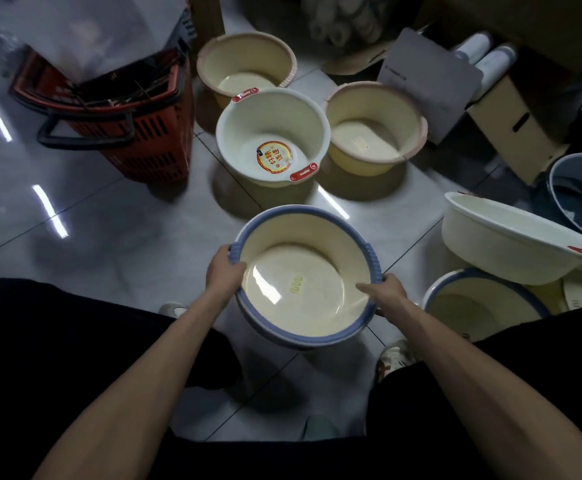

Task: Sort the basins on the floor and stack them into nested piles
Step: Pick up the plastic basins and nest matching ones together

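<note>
I hold a cream basin with a blue rim (pixel 282 216) above the floor in front of me. My left hand (pixel 225 271) grips its left handle and my right hand (pixel 385 289) grips its right rim, thumb inside. Ahead on the floor stands a white basin with red handles (pixel 272 112) and a round sticker inside. Two cream basins with pink rims sit behind it, one (pixel 244 46) at the back and one (pixel 376 95) to the right. At the right, a white basin with red handles (pixel 511 244) lies tilted over another blue-rimmed basin (pixel 456 282).
A red shopping basket (pixel 137 133) stands at the left on the tiled floor. Cardboard boxes (pixel 514 133) and a grey card sit at the back right. A dark blue basin (pixel 580 195) is at the far right edge. My shoes show below the held basin.
</note>
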